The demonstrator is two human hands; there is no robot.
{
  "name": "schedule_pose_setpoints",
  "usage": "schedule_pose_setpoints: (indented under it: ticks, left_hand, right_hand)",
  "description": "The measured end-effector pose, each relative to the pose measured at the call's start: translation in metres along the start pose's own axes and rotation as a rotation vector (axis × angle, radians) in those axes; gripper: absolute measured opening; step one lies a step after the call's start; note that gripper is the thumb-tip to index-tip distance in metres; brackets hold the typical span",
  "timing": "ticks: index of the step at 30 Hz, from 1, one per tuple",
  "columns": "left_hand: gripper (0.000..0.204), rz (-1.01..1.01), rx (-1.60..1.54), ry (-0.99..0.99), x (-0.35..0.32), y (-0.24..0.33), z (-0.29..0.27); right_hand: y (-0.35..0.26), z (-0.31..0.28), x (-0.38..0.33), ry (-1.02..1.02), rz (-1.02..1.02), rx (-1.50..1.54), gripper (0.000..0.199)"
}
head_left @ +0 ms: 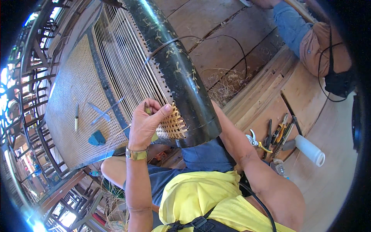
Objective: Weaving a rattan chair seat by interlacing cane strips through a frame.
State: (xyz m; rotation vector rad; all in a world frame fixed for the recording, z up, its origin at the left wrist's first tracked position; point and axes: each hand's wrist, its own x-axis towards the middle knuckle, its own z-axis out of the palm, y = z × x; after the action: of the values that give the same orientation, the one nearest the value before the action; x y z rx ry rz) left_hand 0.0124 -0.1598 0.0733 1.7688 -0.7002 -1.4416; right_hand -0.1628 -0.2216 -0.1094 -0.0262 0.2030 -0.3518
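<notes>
A black curved furniture frame point(181, 73) with gold leaf patterns lies across my lap. Pale parallel cane strands point(127, 50) span its opening beside a row of holes. At the near end, golden woven cane point(174, 125) forms an open mesh. My left hand point(148, 120), wearing a gold watch, pinches a narrow yellow-green piece point(154, 137) beside this mesh; its kind is unclear. My right forearm point(232, 135) passes behind the black rail, which hides my right hand.
Left, finished cane webbing point(73, 89) carries a marker point(76, 118), crossed blade-like pieces point(101, 115) and a teal lump point(96, 138). At right lie pruning shears point(253, 139), pliers point(280, 133) and a white bottle point(309, 150). Another person's leg point(295, 29) shows top right.
</notes>
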Motion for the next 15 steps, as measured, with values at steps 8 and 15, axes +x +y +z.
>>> schedule_pose_setpoints:
  ticks: [8,15]
  left_hand:
    - [0.034,-0.046,-0.087,-0.078,0.008,-0.009,-0.015]
    - [0.03,-0.034,-0.07,-0.063,0.006,-0.01,-0.011]
  right_hand:
    - [-0.005,0.012,-0.011,0.112,-0.033,-0.052,0.041]
    - [0.001,0.021,-0.018,0.185,-0.077,-0.072,0.04]
